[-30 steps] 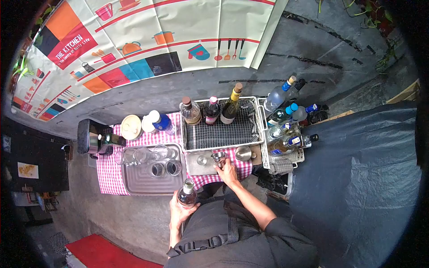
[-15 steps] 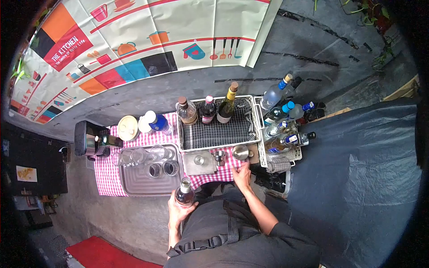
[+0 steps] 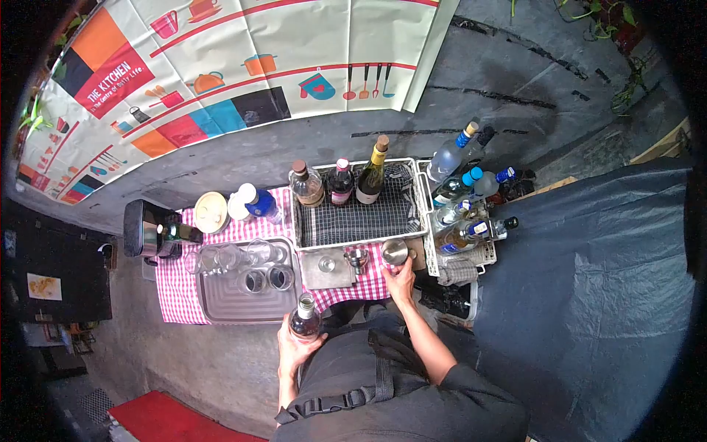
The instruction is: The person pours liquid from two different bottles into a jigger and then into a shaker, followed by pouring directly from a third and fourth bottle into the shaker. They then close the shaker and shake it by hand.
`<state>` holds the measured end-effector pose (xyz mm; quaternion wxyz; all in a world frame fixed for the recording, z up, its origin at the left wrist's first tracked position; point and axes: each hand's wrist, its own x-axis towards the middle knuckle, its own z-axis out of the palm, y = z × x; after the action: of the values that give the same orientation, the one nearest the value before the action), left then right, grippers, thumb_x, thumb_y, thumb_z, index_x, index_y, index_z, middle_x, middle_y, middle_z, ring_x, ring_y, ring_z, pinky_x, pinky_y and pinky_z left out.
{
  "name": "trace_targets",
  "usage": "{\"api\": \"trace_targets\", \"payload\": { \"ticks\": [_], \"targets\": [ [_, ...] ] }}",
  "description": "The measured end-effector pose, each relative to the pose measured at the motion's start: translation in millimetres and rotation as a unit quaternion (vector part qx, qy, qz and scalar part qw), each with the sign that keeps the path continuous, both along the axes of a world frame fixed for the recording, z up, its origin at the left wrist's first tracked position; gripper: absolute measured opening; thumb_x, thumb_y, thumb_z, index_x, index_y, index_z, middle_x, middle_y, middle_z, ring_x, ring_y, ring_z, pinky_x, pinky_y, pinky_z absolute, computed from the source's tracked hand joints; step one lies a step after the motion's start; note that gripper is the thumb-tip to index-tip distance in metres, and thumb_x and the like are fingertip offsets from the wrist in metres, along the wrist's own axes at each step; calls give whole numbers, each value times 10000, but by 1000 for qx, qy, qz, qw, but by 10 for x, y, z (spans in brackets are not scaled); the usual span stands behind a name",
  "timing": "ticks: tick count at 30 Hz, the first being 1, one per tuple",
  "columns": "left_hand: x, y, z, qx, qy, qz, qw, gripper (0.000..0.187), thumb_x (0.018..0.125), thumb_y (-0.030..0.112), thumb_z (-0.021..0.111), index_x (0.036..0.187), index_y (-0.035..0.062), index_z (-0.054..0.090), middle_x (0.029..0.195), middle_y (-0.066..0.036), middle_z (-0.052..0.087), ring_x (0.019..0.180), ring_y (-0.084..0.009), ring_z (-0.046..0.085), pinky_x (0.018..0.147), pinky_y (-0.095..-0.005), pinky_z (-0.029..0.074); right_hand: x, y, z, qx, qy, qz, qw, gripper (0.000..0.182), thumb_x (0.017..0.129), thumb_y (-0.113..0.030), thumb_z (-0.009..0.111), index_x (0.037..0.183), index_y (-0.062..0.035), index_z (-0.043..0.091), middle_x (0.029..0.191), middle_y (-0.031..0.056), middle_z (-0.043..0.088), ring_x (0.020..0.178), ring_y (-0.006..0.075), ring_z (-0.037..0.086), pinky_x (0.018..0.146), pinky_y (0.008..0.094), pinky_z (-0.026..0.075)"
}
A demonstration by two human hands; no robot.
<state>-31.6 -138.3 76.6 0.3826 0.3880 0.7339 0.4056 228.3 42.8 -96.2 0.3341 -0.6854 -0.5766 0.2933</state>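
Note:
My left hand is wrapped round a dark glass bottle, held upright in front of my body with its neck uncovered. At the table's front right, my right hand reaches beside a round metal cup. Its fingers are bent near a small round piece, too small to name, and whatever they hold is hard to see. To the left of that cup stand a metal jigger and a small clear glass on a grey mat.
A grey tray holds several glasses, two with dark contents. Behind, a white wire basket carries three bottles on a checked cloth. Another white rack with bottles stands right. A black appliance is at the left end.
My right hand has moved slightly up and forward from the table's front edge, closer to the metal cup. The left hand and its bottle have stayed in place.

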Motion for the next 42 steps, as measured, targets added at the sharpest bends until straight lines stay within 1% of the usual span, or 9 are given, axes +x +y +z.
{"api": "trace_targets", "payload": {
  "ticks": [9, 11, 16, 19, 22, 25, 28, 37, 42],
  "targets": [
    [20, -18, -11, -11, -23, 4, 1000, 723, 564, 191, 967, 1145, 27, 569, 1043, -118, 702, 951, -217, 680, 879, -393, 546, -110, 46, 97, -15, -5, 26, 1000, 678, 750, -337, 862, 1210, -13, 483, 822, 149, 673, 766, 355, 688, 704, 471, 521],
    [16, -20, -28, -8, -21, 6, 1000, 721, 563, 191, 966, 1143, 26, 569, 1041, -120, 703, 950, -219, 680, 880, -393, 546, -122, 31, 92, -44, 21, 46, 998, 657, 729, -287, 884, 1171, 19, 506, 842, 142, 636, 730, 292, 645, 695, 430, 522],
    [21, 8, 42, -11, -9, 4, 1000, 720, 562, 188, 963, 1144, 21, 574, 1037, -124, 705, 950, -226, 682, 883, -390, 545, -183, -34, 71, 3, -9, 37, 999, 587, 744, -298, 873, 1122, -2, 535, 803, 132, 679, 722, 270, 685, 666, 400, 531],
    [13, -4, 4, -8, -19, 9, 1000, 725, 561, 187, 961, 1154, 20, 578, 1030, -131, 706, 947, -229, 684, 884, -387, 545, -173, -121, 90, -91, -20, 32, 995, 524, 760, -323, 859, 1083, -2, 600, 752, 124, 699, 674, 252, 696, 639, 380, 540],
    [15, 18, 53, 5, -15, 11, 1000, 723, 562, 189, 961, 1152, 21, 579, 1023, -136, 706, 942, -230, 685, 881, -389, 545, -270, -218, 185, -116, 9, 147, 982, 442, 803, -347, 821, 1041, 11, 715, 719, 110, 714, 668, 232, 708, 641, 362, 551],
    [2, 33, 72, 2, -17, 12, 1000, 713, 563, 189, 960, 1141, 20, 578, 1018, -134, 706, 935, -227, 685, 877, -390, 545, -429, -266, 214, -98, -1, 169, 981, 573, 832, -340, 793, 1258, 11, 639, 718, 127, 703, 667, 252, 706, 637, 383, 545],
    [-15, 32, 78, -20, -2, -11, 1000, 722, 571, 127, 943, 1170, 11, 557, 1043, -98, 685, 945, -188, 663, 890, -367, 538, -559, -262, 113, -86, 2, 157, 984, 596, 842, -337, 784, 1290, 16, 610, 696, 128, 686, 653, 269, 696, 623, 401, 535],
    [-15, 23, 69, -1, 9, -2, 1000, 709, 566, 195, 964, 1128, 16, 570, 1020, -130, 704, 927, -219, 680, 864, -384, 549, -776, -248, -23, -34, 10, 98, 995, 378, 864, -326, 759, 997, -2, 615, 691, 144, 643, 630, 323, 667, 588, 448, 493],
    [-23, 13, 36, 4, -19, 7, 1000, 714, 568, 191, 963, 1137, 17, 569, 1027, -131, 702, 931, -210, 675, 864, -381, 547, -743, -305, 63, -20, 38, 120, 992, 354, 897, -289, 720, 1053, 7, 603, 763, 177, 650, 698, 356, 665, 636, 455, 504]
  ]
}}
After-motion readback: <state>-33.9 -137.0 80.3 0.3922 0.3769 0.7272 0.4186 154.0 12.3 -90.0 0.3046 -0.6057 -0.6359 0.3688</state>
